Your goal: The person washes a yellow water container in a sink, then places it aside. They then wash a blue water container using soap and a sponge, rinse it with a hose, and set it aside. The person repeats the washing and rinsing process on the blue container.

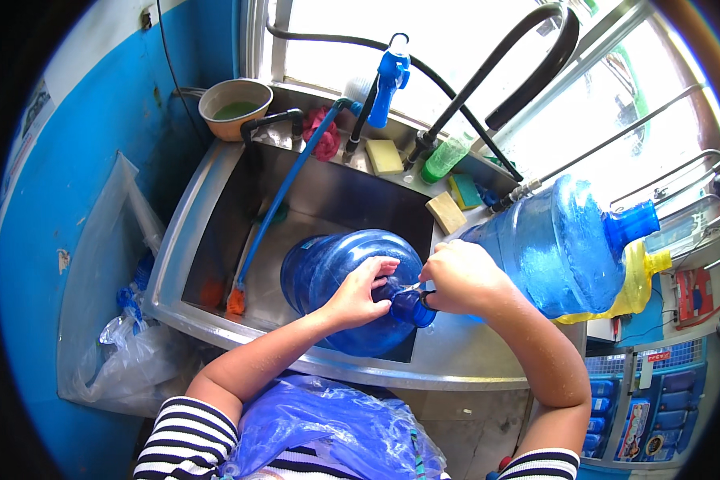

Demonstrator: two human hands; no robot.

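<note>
A large blue water jug lies tilted in the steel sink, its neck pointing toward my right and toward me. My left hand holds it at the shoulder, thumb and fingers curved around the base of the neck. Just right of the neck, my right hand is closed, its fingertips at the jug's neck. A thin pale sliver shows by those fingertips, too small to name. Another blue water jug lies on the right side of the counter, its mouth pointing right.
The sink rim runs along my front. A blue rod with an orange tip leans in the sink. Sponges, a green bottle, a pink cloth and a bowl line the back. A yellow jug lies at right.
</note>
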